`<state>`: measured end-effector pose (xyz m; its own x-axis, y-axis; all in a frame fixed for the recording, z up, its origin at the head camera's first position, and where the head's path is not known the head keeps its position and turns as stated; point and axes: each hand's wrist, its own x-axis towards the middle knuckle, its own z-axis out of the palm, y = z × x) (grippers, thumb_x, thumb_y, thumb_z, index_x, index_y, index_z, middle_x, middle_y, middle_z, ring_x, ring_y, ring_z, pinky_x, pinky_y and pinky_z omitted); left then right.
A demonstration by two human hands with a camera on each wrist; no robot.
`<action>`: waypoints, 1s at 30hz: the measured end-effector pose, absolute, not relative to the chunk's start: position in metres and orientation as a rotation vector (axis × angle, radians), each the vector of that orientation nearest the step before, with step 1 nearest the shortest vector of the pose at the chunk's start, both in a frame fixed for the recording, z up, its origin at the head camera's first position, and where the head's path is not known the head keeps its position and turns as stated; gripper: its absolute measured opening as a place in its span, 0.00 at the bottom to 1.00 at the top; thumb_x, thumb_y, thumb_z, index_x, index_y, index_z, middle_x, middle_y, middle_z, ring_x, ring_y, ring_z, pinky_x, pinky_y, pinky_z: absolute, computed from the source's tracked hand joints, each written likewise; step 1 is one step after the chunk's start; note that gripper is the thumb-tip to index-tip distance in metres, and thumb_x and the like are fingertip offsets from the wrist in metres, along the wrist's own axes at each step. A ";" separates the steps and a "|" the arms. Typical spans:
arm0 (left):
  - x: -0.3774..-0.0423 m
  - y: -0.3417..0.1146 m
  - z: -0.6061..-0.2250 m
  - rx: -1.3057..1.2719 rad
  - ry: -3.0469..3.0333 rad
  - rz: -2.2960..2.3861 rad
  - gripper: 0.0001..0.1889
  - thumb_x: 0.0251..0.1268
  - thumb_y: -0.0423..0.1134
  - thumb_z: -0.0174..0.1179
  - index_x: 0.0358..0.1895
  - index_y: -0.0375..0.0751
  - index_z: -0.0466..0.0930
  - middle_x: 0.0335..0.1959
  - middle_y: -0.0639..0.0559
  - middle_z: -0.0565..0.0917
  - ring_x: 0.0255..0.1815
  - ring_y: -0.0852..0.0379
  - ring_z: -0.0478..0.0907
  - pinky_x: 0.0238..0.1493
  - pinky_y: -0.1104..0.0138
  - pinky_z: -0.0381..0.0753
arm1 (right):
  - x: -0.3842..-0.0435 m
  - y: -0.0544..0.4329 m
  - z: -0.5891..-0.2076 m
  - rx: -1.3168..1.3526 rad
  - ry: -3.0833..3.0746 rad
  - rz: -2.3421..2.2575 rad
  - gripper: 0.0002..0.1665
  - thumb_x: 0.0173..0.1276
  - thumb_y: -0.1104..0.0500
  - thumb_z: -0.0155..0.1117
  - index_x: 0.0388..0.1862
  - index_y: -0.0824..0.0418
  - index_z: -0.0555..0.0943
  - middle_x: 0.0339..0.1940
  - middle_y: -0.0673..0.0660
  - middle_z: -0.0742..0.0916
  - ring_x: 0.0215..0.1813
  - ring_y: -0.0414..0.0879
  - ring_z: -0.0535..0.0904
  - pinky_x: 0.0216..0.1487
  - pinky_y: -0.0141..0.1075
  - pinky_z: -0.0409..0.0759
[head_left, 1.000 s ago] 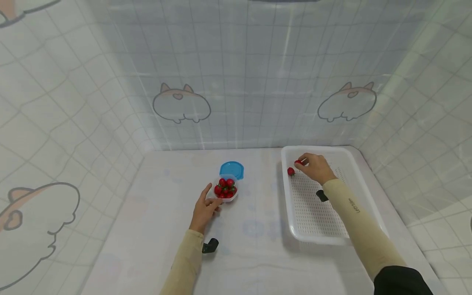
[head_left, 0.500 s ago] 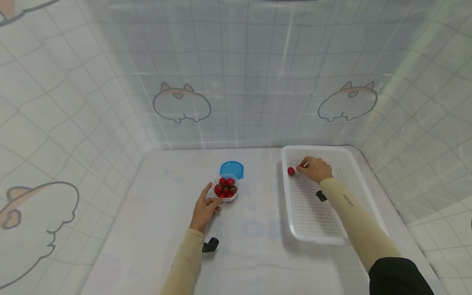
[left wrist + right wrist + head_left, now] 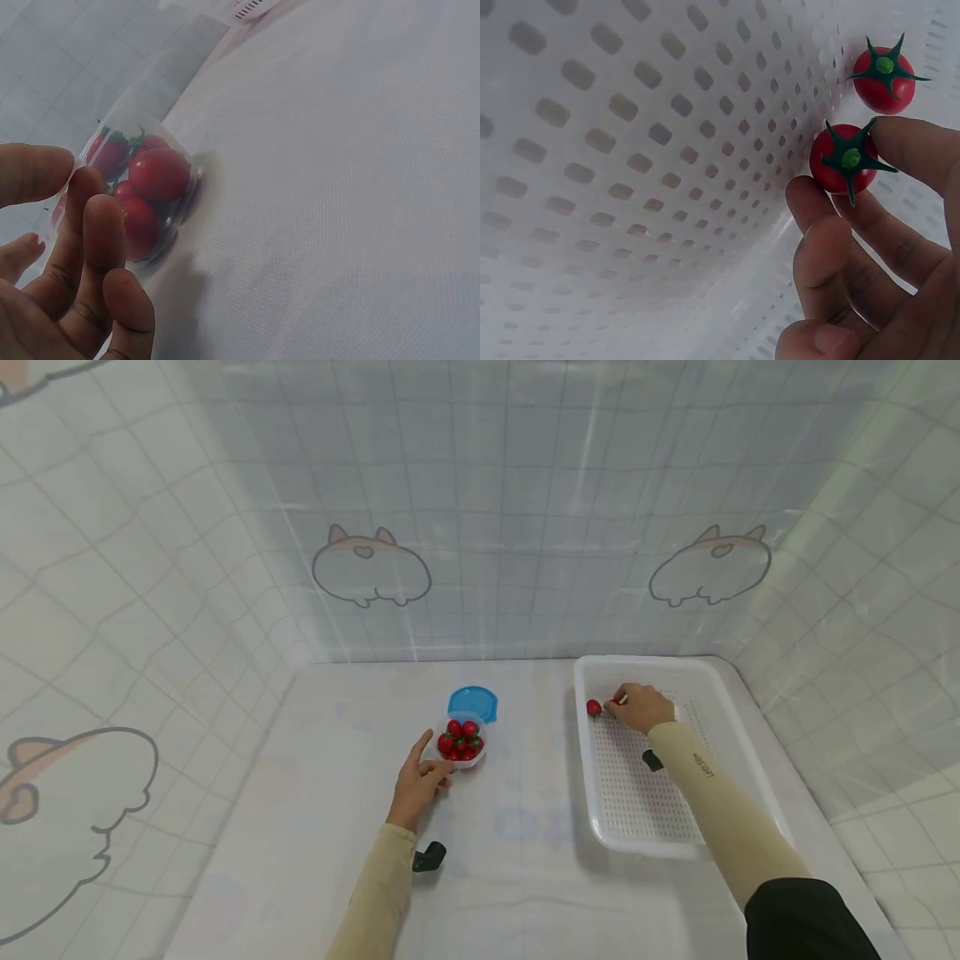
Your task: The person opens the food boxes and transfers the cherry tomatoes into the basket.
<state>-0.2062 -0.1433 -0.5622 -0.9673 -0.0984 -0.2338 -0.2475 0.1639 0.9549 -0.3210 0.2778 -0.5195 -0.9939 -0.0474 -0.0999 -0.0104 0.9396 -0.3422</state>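
Note:
My right hand (image 3: 640, 707) reaches into the white perforated basket (image 3: 590, 793) at the right. Between thumb and fingers it pinches a red cherry tomato (image 3: 832, 166) with a green star-shaped calyx, down at the basket floor. Close beside it, a second cherry tomato (image 3: 889, 94) lies loose. My left hand (image 3: 415, 787) is at a small clear plastic container (image 3: 468, 766) left of centre. In the left wrist view, thumb and fingertips pinch the container's rim, and other fingers curl near its wall. Several cherry tomatoes (image 3: 159, 174) fill the container.
A blue lid (image 3: 472, 703) lies flat just behind the clear container. Pale cloth covers the table (image 3: 517, 893), and a patterned curtain (image 3: 480, 527) rises at the back and sides. A black wrist device (image 3: 429, 857) shows beside the left sleeve.
My right hand has lowered the held cherry tomato toward the basket floor, close to the loose one. The left hand has stayed at the container.

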 end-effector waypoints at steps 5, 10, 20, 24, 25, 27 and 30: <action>-0.207 -0.143 -0.562 -0.322 2.299 1.939 0.39 0.70 0.43 0.65 0.80 0.59 0.57 0.41 0.40 0.87 0.36 0.50 0.82 0.41 0.63 0.77 | -0.320 0.279 -0.519 -0.046 2.994 -0.530 0.24 0.71 0.42 0.63 0.49 0.61 0.84 0.40 0.60 0.89 0.35 0.52 0.83 0.32 0.47 0.78; -0.207 -0.144 -0.563 -0.324 2.294 1.937 0.38 0.70 0.44 0.65 0.80 0.61 0.57 0.42 0.41 0.87 0.36 0.50 0.82 0.42 0.62 0.77 | -0.318 0.278 -0.517 -0.028 2.988 -0.557 0.25 0.72 0.41 0.62 0.50 0.61 0.83 0.43 0.62 0.89 0.36 0.54 0.83 0.33 0.47 0.78; -0.207 -0.143 -0.559 -0.344 2.300 1.929 0.38 0.71 0.43 0.65 0.80 0.61 0.58 0.41 0.42 0.87 0.36 0.50 0.82 0.41 0.62 0.77 | -0.317 0.275 -0.497 -0.059 3.181 -0.685 0.23 0.73 0.44 0.62 0.52 0.62 0.83 0.46 0.63 0.89 0.41 0.60 0.86 0.36 0.54 0.81; -0.207 -0.143 -0.557 -0.349 2.295 1.929 0.38 0.70 0.42 0.65 0.80 0.61 0.57 0.41 0.42 0.87 0.35 0.51 0.82 0.41 0.63 0.78 | -0.320 0.267 -0.484 -0.137 3.303 -0.761 0.22 0.73 0.45 0.61 0.55 0.60 0.83 0.48 0.61 0.89 0.41 0.60 0.85 0.33 0.55 0.80; -0.207 -0.143 -0.557 -0.351 2.292 1.930 0.38 0.70 0.42 0.65 0.80 0.61 0.57 0.41 0.42 0.87 0.35 0.51 0.82 0.41 0.63 0.78 | -0.321 0.265 -0.481 -0.154 3.322 -0.773 0.22 0.73 0.45 0.61 0.55 0.60 0.83 0.48 0.60 0.89 0.40 0.59 0.85 0.32 0.54 0.80; -0.207 -0.143 -0.557 -0.353 2.289 1.931 0.38 0.70 0.42 0.65 0.80 0.61 0.57 0.41 0.43 0.87 0.35 0.51 0.82 0.40 0.63 0.78 | -0.320 0.258 -0.473 -0.189 3.345 -0.816 0.22 0.73 0.46 0.62 0.56 0.59 0.83 0.49 0.60 0.89 0.35 0.56 0.84 0.26 0.49 0.79; -0.206 -0.143 -0.558 -0.352 2.294 1.930 0.38 0.70 0.42 0.65 0.80 0.61 0.58 0.40 0.43 0.87 0.34 0.51 0.82 0.40 0.63 0.78 | -0.318 0.248 -0.462 -0.245 3.365 -0.868 0.21 0.72 0.48 0.64 0.56 0.58 0.83 0.49 0.59 0.88 0.28 0.51 0.80 0.20 0.44 0.74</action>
<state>-0.2061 -0.1427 -0.5575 -0.9654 -0.0978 -0.2419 -0.2550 0.1581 0.9539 -0.3176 0.2478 -0.4617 -0.9324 -0.0486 0.3581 -0.2158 0.8698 -0.4438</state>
